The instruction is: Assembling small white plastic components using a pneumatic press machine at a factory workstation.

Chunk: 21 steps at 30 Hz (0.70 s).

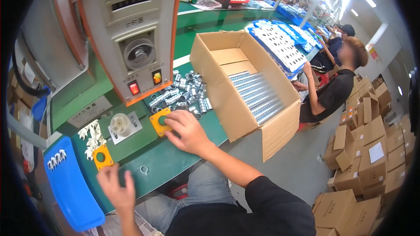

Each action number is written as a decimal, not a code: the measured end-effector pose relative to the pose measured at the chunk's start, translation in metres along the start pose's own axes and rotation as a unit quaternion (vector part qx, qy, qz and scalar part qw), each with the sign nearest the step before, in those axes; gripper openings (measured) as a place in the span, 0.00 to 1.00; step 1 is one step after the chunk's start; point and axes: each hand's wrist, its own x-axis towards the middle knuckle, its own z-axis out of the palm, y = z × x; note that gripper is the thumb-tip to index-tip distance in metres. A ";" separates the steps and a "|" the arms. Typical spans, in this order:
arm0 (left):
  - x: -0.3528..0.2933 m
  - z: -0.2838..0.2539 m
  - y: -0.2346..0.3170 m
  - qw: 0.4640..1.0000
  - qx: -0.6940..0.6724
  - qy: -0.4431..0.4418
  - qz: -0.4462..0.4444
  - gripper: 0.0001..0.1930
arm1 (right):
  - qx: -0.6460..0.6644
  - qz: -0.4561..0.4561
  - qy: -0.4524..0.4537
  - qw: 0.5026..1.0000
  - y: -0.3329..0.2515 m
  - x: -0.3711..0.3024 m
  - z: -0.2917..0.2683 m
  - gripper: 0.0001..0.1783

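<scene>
One long green bench (177, 159) crosses the frame; at its upper left stands one tall grey metal machine with orange edges (131, 30), hiding the surface behind. One co-worker in a black shirt (332, 91) sits upper right. One open brown cardboard carton (221, 100), centre, holds rows of shiny metal tubes (251, 94), too many to count. One long blue plastic tray (72, 188) lies lower left. Two bare hands: the left hand (117, 187), lower left, is spread; the right hand (188, 133), near centre, is loosely curved, pinching nothing. They reach two square yellow blocks with round green buttons (160, 121), left of centre; whether either button is pressed, I cannot tell. Smallest is one metal ring (141, 168) between the hands
</scene>
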 end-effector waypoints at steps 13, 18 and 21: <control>0.013 -0.010 -0.040 0.981 0.186 -0.048 0.002 0.28 | -0.004 0.019 -0.030 0.999 -0.005 0.011 0.001 0.23; 0.015 -0.009 -0.042 0.984 0.173 -0.044 0.007 0.27 | -0.002 0.017 -0.027 0.999 -0.007 0.010 0.001 0.22; 0.017 -0.012 -0.039 0.984 0.172 -0.046 0.021 0.27 | 0.001 0.014 -0.036 0.999 -0.007 0.011 0.000 0.22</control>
